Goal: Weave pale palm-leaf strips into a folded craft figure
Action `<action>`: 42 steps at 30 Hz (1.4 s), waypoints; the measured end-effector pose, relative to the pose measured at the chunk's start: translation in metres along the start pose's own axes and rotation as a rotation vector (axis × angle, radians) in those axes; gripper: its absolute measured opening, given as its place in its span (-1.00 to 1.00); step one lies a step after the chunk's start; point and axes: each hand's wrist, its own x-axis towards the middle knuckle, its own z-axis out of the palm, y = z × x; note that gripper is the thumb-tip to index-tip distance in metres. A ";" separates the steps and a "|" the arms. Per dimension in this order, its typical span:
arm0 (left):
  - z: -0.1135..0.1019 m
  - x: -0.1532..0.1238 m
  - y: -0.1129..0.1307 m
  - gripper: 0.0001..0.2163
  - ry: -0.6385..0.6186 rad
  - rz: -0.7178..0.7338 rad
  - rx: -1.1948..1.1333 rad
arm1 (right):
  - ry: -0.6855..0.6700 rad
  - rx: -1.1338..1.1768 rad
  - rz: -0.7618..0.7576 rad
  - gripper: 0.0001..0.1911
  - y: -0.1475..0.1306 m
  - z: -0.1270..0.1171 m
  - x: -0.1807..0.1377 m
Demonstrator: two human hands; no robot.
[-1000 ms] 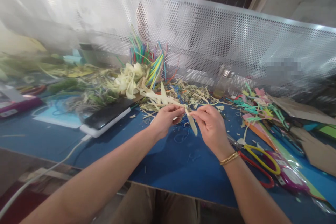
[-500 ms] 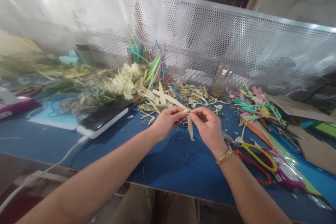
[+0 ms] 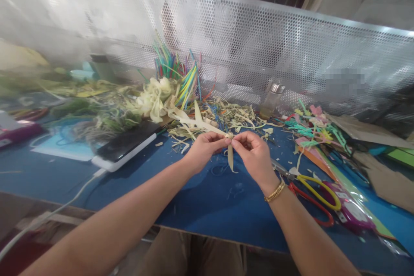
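Above the blue tabletop, a pale green-cream strip [image 3: 230,158], like dried husk or leaf, is pinched between my two hands. My left hand [image 3: 207,148] grips it from the left, thumb and forefinger closed. From the right, my right hand [image 3: 254,151] pinches the same piece, its fingertips almost touching the left ones. A small knot or fold shows at the fingertips. One end of the strip hangs down below them, and other pale ends stick out up and to the left. Behind the hands lies a heap of similar dried strips [image 3: 239,114].
Scissors [image 3: 318,189] with red and yellow handles lie right of my right hand. A phone [image 3: 129,140] on a white power bank with a cable sits left. Behind are coloured stems [image 3: 190,79], a glass bottle [image 3: 271,100] and a perforated metal panel [image 3: 258,39]. Colourful scraps [image 3: 318,123] lie right.
My right hand has shifted slightly left, closer to my left fingertips. The hanging end of the strip has swung a little left. The camera view has moved slightly.
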 end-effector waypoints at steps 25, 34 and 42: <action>-0.008 0.002 0.005 -0.87 -0.138 0.328 0.286 | -0.017 0.138 0.066 -0.78 0.003 0.003 0.000; -0.020 0.004 0.018 -0.82 -0.269 0.378 0.700 | -0.272 0.210 0.169 -0.77 0.010 -0.007 0.005; -0.019 0.006 0.014 -0.82 -0.048 0.753 1.028 | 0.063 0.280 0.119 -0.74 0.016 0.019 -0.003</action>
